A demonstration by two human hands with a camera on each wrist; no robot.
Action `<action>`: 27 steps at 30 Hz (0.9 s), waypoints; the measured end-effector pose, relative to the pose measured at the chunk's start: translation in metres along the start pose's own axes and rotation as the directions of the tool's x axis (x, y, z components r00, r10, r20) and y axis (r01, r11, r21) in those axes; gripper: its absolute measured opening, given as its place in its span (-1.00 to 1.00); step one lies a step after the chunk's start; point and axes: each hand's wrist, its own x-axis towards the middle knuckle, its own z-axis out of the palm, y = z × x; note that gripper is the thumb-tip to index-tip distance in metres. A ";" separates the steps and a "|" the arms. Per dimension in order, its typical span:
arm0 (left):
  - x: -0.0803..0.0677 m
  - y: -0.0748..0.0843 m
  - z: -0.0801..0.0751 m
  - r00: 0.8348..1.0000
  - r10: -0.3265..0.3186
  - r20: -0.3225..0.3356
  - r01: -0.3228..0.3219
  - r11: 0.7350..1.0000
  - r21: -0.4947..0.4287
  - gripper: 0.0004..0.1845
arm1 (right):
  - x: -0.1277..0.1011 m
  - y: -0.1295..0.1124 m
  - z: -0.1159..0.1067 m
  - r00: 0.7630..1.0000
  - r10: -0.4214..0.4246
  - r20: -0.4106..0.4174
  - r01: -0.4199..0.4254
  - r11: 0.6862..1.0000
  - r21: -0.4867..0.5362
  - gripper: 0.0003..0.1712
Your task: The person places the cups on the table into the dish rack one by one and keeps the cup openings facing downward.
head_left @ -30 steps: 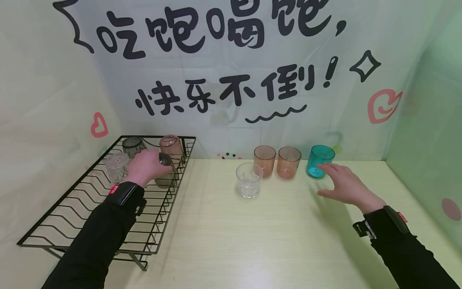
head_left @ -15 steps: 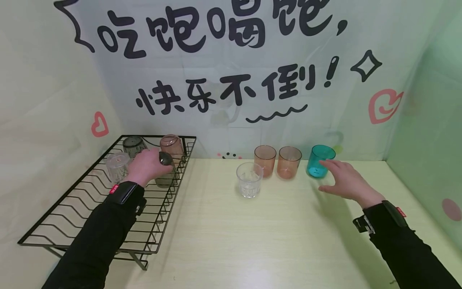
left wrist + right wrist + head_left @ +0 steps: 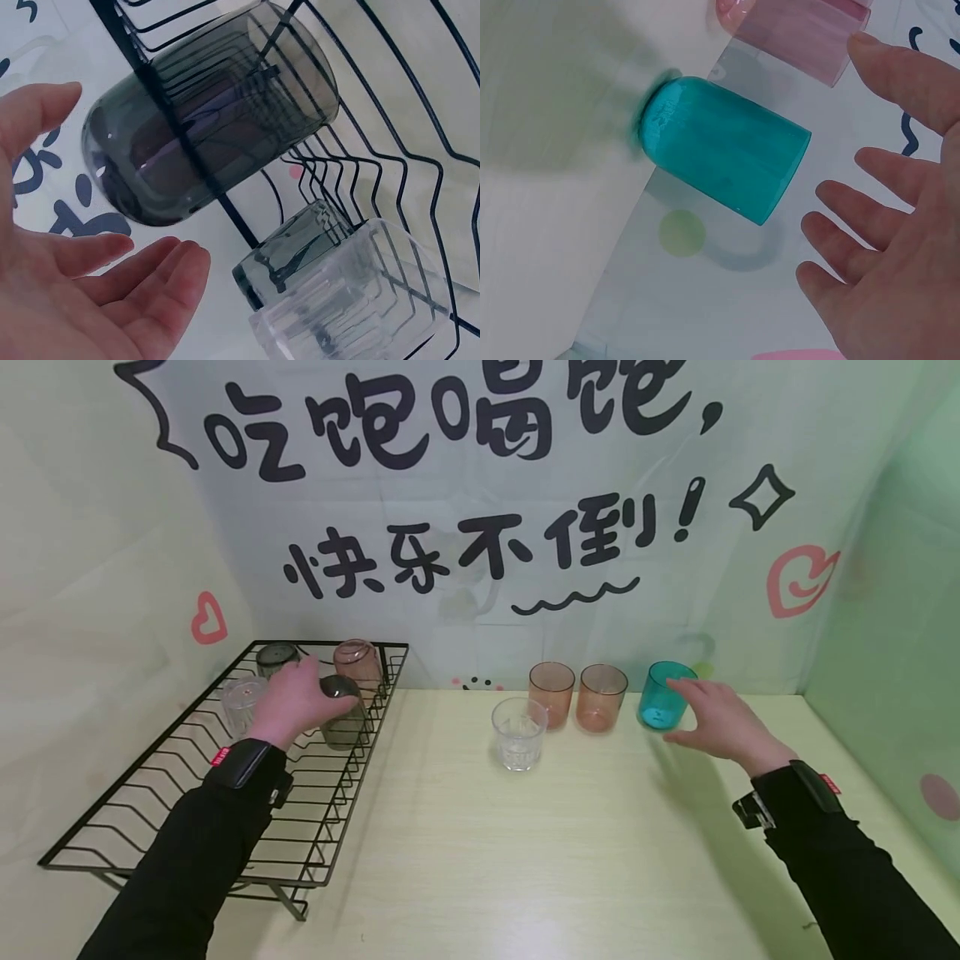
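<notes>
My left hand (image 3: 288, 706) is over the black wire rack (image 3: 153, 870), beside an upside-down dark grey glass (image 3: 342, 728). In the left wrist view its fingers are spread and stand clear of that glass (image 3: 202, 120). A clear glass (image 3: 242, 706) and another dark grey glass (image 3: 276, 658) stand to the left of this hand on the rack, and a pink glass (image 3: 358, 662) stands behind. My right hand (image 3: 723, 727) hovers with parted fingers by the upright teal glass (image 3: 660, 703). In the right wrist view a gap separates the fingers from the teal glass (image 3: 720, 146).
Two upright salmon-pink glasses, one at the left (image 3: 551, 693) and one at the right (image 3: 600, 697), stand by the back wall. A clear glass (image 3: 519, 735) sits in front of them on the pale table (image 3: 525, 860). A green panel (image 3: 892, 635) borders the right side.
My left hand has let go of the dark grey glass and drawn back to the left; the glass stays on the rack. My right hand has risen slightly beside the teal glass.
</notes>
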 end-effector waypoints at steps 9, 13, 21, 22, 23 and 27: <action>-0.014 0.006 -0.015 0.998 0.004 -0.059 -0.007 0.999 -0.050 -0.07 | 0.008 0.004 -0.003 1.000 -0.004 -0.028 0.004 1.000 -0.026 -0.10; -0.017 0.007 -0.020 0.996 -0.011 -0.088 0.005 0.998 -0.068 0.00 | 0.010 0.004 -0.003 1.000 0.010 -0.020 -0.011 1.000 -0.017 -0.09; -0.026 0.013 -0.028 0.996 -0.003 -0.094 -0.002 0.999 -0.052 0.07 | 0.015 0.005 -0.001 1.000 0.023 -0.017 -0.023 1.000 -0.015 -0.11; -0.028 0.015 -0.029 0.995 0.003 -0.095 -0.007 0.999 -0.050 0.07 | 0.015 0.005 0.000 1.000 0.022 -0.018 -0.023 1.000 -0.016 -0.12; -0.029 0.016 -0.029 0.995 0.007 -0.096 -0.012 0.999 -0.048 0.07 | 0.016 0.006 0.000 1.000 0.020 -0.021 -0.021 1.000 -0.021 -0.12; -0.035 0.022 -0.032 0.994 0.033 -0.108 -0.038 0.998 -0.042 0.05 | 0.019 0.009 0.002 0.999 0.019 -0.036 -0.020 0.999 -0.032 -0.14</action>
